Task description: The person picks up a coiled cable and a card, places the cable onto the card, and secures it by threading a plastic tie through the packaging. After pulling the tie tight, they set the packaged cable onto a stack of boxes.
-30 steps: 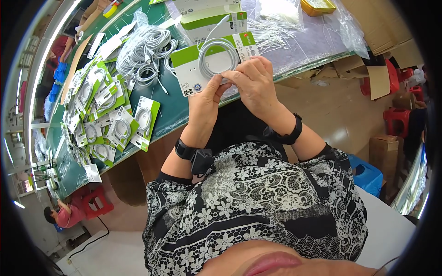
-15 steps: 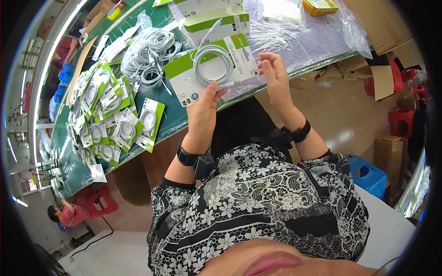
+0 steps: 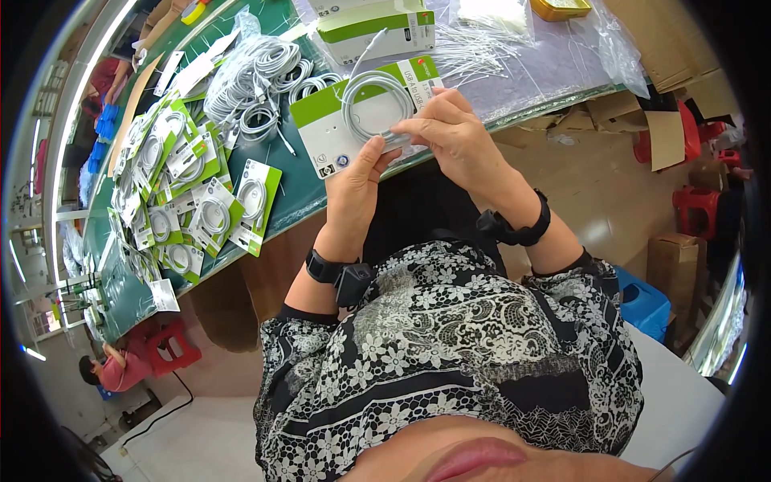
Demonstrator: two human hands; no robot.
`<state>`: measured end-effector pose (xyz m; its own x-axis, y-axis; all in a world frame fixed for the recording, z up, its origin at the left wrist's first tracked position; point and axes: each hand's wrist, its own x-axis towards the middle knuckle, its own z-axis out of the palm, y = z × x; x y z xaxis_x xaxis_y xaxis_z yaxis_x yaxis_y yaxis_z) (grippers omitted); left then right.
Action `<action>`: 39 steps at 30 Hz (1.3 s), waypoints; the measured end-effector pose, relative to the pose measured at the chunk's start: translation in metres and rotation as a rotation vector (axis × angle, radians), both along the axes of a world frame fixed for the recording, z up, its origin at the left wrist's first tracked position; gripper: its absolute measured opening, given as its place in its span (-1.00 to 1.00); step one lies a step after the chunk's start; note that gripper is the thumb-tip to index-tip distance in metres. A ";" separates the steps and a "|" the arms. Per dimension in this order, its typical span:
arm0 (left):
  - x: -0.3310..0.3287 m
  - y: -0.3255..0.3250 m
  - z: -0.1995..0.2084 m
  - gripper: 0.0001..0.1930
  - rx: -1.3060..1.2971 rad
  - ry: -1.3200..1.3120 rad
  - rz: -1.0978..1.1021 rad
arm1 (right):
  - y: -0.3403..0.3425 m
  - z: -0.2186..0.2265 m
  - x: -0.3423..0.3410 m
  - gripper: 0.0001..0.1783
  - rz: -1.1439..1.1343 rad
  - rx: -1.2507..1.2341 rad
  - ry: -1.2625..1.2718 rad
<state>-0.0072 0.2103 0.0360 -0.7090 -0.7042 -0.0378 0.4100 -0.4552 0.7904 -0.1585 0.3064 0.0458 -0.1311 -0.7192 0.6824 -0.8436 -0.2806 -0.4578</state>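
Note:
My left hand grips the lower edge of a green and white cardboard packaging card, thumb on its front. A coiled light grey cable lies against the card, with one end sticking up past the top edge. Over the card's right part, my right hand is closed, its fingertips pinching at the lower right of the coil. The fingers hide the cable's other end and part of the card's print.
Carded cables lie piled at left on the green tabletop. Behind them is a heap of loose coiled cables. Green and white boxes, thin white ties and a yellow tray sit farther back.
My right hand has come left from beside the card onto the coil's lower right, its fingers closing there. The left hand still holds the card in nearly the same place.

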 end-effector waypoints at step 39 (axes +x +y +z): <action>0.001 0.001 -0.012 -0.63 0.172 0.040 0.084 | -0.001 -0.016 -0.020 -0.65 -0.212 -0.236 -0.142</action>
